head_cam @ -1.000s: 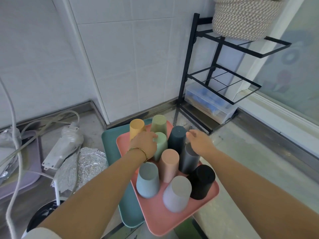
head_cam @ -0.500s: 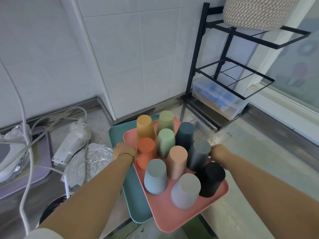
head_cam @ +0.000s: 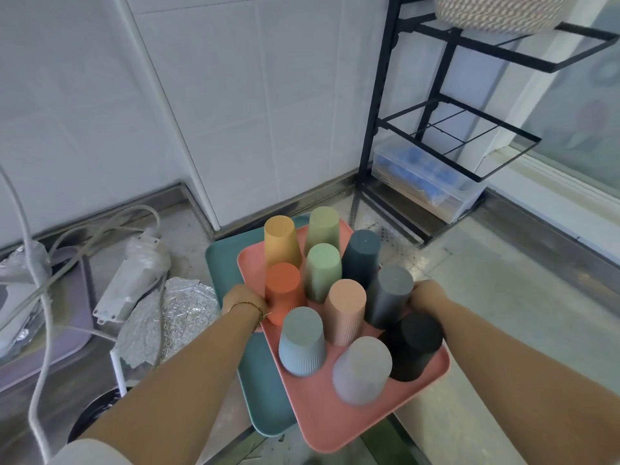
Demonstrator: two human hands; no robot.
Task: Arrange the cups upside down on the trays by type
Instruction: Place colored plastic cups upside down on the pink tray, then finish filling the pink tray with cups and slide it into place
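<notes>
Pink plastic tray (head_cam: 322, 421), rectangular, lies askew on a teal plastic tray (head_cam: 265, 391) and bears ten upturned cups (head_cam: 345, 307), colours mixed, so sorting looks unfinished to me. Left hand (head_cam: 243, 302) curls over its left rim; right hand (head_cam: 426, 295) is at the right rim, fingers hidden behind a dark grey ribbed cup (head_cam: 389, 297), so I cannot tell its hold. Lifting it next needs both sides level.

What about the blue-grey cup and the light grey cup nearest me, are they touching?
Apart. The head view shows a strip of bare pink tray between the blue-grey cup and the light grey cup.
</notes>
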